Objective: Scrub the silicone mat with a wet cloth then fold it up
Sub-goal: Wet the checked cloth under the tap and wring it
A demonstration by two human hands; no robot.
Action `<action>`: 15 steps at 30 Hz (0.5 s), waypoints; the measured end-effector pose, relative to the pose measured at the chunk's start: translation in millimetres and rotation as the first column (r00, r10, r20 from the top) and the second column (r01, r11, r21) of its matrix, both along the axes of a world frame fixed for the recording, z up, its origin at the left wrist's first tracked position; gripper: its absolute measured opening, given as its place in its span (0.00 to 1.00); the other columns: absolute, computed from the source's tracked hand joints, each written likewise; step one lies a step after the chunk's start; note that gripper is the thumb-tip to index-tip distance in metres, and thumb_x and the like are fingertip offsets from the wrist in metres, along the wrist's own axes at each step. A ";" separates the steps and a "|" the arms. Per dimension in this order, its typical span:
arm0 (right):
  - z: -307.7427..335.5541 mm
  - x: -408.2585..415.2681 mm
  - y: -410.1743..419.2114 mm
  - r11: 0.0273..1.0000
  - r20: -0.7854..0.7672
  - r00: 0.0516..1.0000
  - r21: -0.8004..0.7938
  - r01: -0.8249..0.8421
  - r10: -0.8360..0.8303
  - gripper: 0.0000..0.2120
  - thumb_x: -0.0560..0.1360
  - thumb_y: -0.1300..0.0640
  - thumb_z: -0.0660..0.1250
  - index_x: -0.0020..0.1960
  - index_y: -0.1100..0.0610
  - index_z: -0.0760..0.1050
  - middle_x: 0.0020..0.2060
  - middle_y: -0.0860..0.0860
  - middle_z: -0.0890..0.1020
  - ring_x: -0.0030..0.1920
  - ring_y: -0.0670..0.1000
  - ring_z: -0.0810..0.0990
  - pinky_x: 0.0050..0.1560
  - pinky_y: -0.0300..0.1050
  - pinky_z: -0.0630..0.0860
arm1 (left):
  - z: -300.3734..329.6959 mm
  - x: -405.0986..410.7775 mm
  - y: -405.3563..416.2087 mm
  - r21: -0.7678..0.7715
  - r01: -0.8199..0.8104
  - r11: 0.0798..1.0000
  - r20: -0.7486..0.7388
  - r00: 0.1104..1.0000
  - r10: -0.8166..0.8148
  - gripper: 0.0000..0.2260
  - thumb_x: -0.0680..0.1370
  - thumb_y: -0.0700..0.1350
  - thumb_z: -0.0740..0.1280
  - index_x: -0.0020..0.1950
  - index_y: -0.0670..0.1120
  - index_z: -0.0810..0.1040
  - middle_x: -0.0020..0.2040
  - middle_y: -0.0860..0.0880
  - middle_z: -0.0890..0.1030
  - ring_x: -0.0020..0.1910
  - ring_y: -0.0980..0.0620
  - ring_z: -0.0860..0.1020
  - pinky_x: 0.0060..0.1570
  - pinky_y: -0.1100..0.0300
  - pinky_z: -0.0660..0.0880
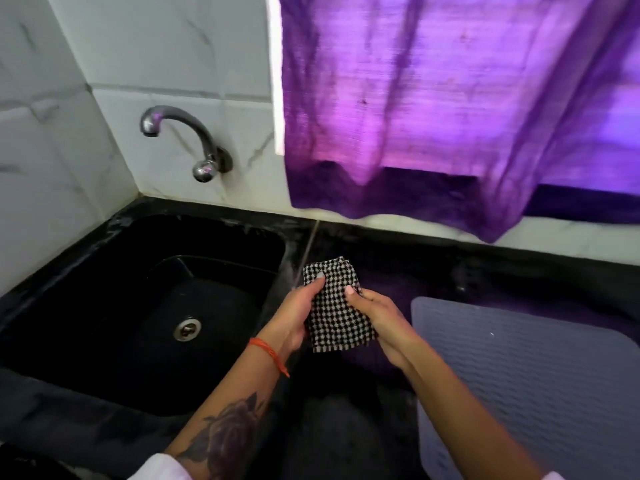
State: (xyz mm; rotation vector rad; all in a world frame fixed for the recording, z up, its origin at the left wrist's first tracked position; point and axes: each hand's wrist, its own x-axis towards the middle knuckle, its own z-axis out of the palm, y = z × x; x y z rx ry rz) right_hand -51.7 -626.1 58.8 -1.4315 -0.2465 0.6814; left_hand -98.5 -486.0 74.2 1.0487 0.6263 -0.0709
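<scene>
A folded black-and-white checked cloth (335,308) is held between both hands above the dark counter, just right of the sink. My left hand (297,315) grips its left edge, thumb on top. My right hand (379,318) grips its right edge, thumb pressed on the fabric. A grey ribbed silicone mat (530,375) lies flat on the counter to the right, close beside my right forearm.
A black sink (104,306) with a metal drain (187,329) sits at the left, under a chrome tap (180,133) on the tiled wall. A purple curtain (433,98) hangs over the back of the counter (398,258).
</scene>
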 end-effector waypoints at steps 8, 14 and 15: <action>-15.9 -16.0 -115.6 0.994 -0.104 0.991 0.054 0.096 -0.090 0.18 0.70 0.49 0.69 0.57 0.57 0.78 0.52 0.53 0.84 0.53 0.51 0.82 0.49 0.42 0.78 | -20.1 2.9 -111.6 0.177 0.094 0.980 -0.051 0.995 -0.087 0.13 0.81 0.49 0.60 0.61 0.44 0.74 0.50 0.48 0.81 0.46 0.52 0.80 0.38 0.58 0.74; -23.2 -22.1 -187.9 0.969 -0.116 0.965 0.048 0.241 -0.234 0.20 0.68 0.52 0.71 0.58 0.56 0.74 0.51 0.52 0.84 0.52 0.51 0.82 0.49 0.44 0.78 | -24.1 2.8 -183.1 0.138 0.252 0.958 -0.047 0.968 -0.248 0.09 0.82 0.47 0.59 0.58 0.47 0.75 0.49 0.49 0.81 0.45 0.53 0.80 0.39 0.59 0.76; -23.9 -23.3 -198.1 0.964 -0.113 0.960 0.051 0.261 -0.254 0.16 0.71 0.55 0.70 0.57 0.56 0.75 0.50 0.52 0.84 0.50 0.51 0.83 0.46 0.42 0.79 | -25.1 3.5 -191.7 0.157 0.268 0.950 -0.049 0.963 -0.264 0.09 0.82 0.47 0.59 0.56 0.48 0.76 0.47 0.50 0.81 0.43 0.54 0.79 0.38 0.60 0.75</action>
